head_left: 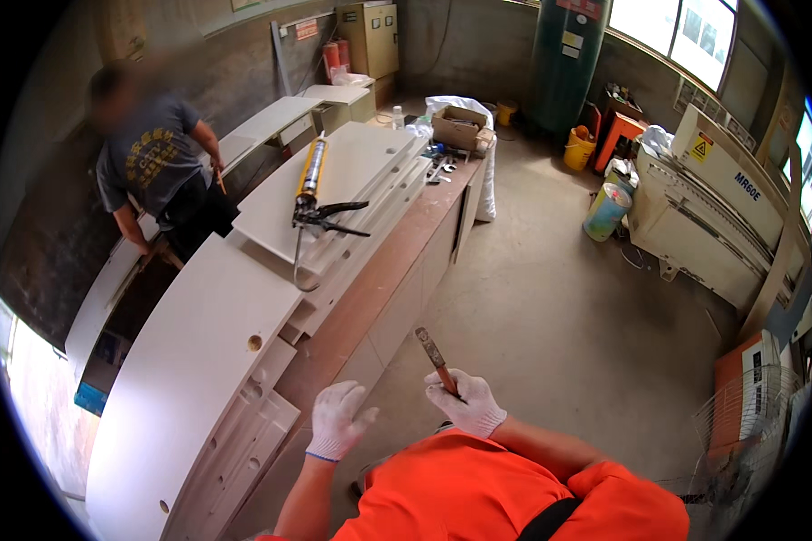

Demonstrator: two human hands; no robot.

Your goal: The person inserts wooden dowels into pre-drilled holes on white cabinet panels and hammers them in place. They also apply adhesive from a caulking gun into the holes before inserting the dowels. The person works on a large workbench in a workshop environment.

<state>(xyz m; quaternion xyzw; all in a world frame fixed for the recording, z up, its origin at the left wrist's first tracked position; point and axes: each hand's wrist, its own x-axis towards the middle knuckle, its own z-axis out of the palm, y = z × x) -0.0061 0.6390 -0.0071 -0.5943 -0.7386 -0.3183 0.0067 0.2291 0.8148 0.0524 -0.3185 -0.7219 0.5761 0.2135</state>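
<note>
In my right hand [465, 403], gloved in white, is a hand tool with an orange-brown handle and a worn metal end [431, 347]. The tool points up and away, and its exact kind cannot be made out. My left hand [336, 419], in a white glove too, is raised beside the bench edge with the thumb apart from the fingers and nothing in it. Left of it lie stacked pale panels [203, 334] with round holes. A caulking gun [311, 194] with a yellow tube rests on the upper panels.
At far left a co-worker [162, 153] bends over another row of pale panels. Wrenches [442, 169] and a cardboard box [458, 128] sit at the bench's far end. A large pale machine [708, 212], buckets [579, 149] and a wire-guarded fan [740, 424] stand to the right.
</note>
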